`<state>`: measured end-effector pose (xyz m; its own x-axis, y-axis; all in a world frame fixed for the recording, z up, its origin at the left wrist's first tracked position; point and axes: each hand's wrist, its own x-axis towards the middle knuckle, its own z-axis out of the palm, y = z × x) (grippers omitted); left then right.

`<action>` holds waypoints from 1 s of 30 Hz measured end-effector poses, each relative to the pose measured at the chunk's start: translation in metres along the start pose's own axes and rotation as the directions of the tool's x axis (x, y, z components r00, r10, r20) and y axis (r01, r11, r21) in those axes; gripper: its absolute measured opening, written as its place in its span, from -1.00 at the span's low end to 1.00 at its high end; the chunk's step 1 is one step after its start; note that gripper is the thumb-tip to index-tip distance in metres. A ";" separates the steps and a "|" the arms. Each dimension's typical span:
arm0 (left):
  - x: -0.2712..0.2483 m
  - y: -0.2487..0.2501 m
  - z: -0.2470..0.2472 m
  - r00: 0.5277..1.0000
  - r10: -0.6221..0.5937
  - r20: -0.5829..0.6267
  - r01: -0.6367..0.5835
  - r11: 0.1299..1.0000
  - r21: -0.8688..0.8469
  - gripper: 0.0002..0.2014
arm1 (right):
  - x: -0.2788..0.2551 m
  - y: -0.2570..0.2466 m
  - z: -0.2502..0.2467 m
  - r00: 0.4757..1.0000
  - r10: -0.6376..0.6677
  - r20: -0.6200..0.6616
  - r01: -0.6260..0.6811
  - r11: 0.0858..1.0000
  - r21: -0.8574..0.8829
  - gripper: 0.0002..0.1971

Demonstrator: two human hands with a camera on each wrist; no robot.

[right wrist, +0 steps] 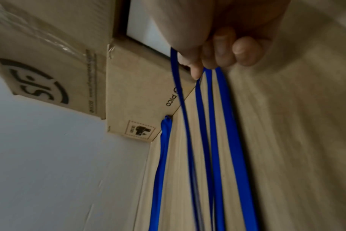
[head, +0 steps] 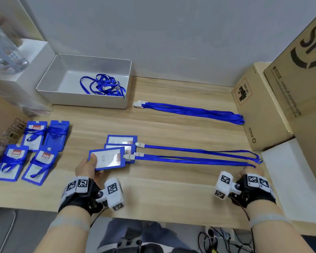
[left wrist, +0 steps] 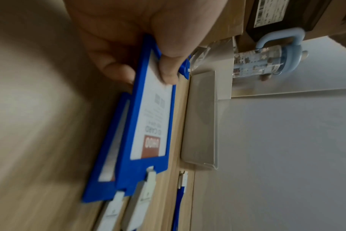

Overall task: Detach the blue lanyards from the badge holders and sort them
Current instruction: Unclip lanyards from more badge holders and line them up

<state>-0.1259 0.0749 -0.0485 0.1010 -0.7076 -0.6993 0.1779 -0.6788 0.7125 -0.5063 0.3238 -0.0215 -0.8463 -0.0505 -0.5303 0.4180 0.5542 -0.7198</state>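
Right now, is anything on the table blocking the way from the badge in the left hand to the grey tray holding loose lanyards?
Nothing visible does. Bare table lies between the badge holder in the left hand and the grey tray.

A wooden table [head: 171, 189] is sitting against a grey wall [head: 171, 33]. Two cardboard boxes are standing at the table's right end: a small box [head: 259, 110] against the wall and a big box [head: 303, 92] touching its right side. A clear bottle [head: 2, 46] is standing off the table's left far corner.
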 end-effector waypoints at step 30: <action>-0.002 -0.009 0.012 0.972 0.228 -0.061 -0.146 0.783 0.605 -0.71 | 0.030 0.033 -0.023 0.957 -0.172 -0.232 0.124 0.970 -0.209 -0.77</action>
<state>-0.1399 0.0798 -0.0524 0.1987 -0.8305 -0.5204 -0.4677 -0.5470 0.6943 -0.5253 0.3596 -0.0510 -0.9588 0.0491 -0.2797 0.2316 0.7052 -0.6702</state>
